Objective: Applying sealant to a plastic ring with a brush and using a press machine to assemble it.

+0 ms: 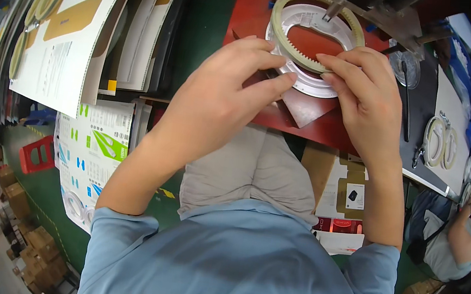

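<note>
Head view: nearest to you are your blue shirt point(239, 259) and grey trousers point(253, 170), the lap close to the red bench point(252, 11), probably so that your arms reach the work without stretching. At 1 o'clock from the lap, a metal plate point(309, 111) turns its corner toward you. Beyond it is the white round part point(309, 85), and over this the cream toothed ring point(276, 25), off its centre; whether tilted or only raised, one cannot tell. Your right hand point(369, 87) pinches this ring at its 5 o'clock, between thumb and finger, it seems to guide the near side. Your left hand point(228, 84) is at its 7 o'clock, thumb and forefinger apart; whether this grip holds or only steadies, one cannot tell. Both hands being at the near rim leaves room for the metal tip point(333, 11), within the ring's outline toward 1 o'clock. Farther, at 10 o'clock, printed boards point(67, 82) stand on edge, perhaps to save space. Between 3 and 4 o'clock is another person point(458, 248).
</note>
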Demonstrator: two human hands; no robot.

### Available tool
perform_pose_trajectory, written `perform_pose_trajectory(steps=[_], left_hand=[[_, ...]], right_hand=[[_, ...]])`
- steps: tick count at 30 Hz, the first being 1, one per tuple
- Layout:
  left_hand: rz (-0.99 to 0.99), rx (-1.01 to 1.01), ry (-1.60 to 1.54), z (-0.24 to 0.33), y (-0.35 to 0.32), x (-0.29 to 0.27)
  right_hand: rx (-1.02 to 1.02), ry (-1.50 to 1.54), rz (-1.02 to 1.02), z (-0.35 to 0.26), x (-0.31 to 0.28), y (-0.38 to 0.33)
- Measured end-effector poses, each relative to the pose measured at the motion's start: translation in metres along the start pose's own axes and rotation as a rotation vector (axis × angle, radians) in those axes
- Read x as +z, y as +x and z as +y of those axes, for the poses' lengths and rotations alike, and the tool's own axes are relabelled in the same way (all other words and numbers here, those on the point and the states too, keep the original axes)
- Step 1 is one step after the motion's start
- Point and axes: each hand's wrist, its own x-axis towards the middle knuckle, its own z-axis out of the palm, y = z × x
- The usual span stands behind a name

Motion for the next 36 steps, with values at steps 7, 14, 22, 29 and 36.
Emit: perform_pose_trajectory(steps=[7, 14, 22, 29, 36], left_hand=[[0.028, -0.063, -0.103, -0.002, 0.0, -0.001], [0.032, -0.056, -0.103, -0.003, -0.012, 0.008], [0.089, -0.163, -0.151, 0.006, -0.021, 0.009], [0.278, -0.203, -0.17, -0.003, -0.001, 0.015], [0.449, -0.232, -0.063, -0.018, 0.029, 0.043]], right_hand=[[-0.017, -0.053, -0.024, -0.003, -0.002, 0.0], [-0.029, -0.141, -0.011, -0.021, -0.003, -0.003], [0.021, -0.123, 0.047, -0.036, 0.008, -0.007], [0.043, -0.152, 0.062, -0.044, 0.013, -0.007], [0.048, -0.184, 0.025, -0.046, 0.011, -0.004]])
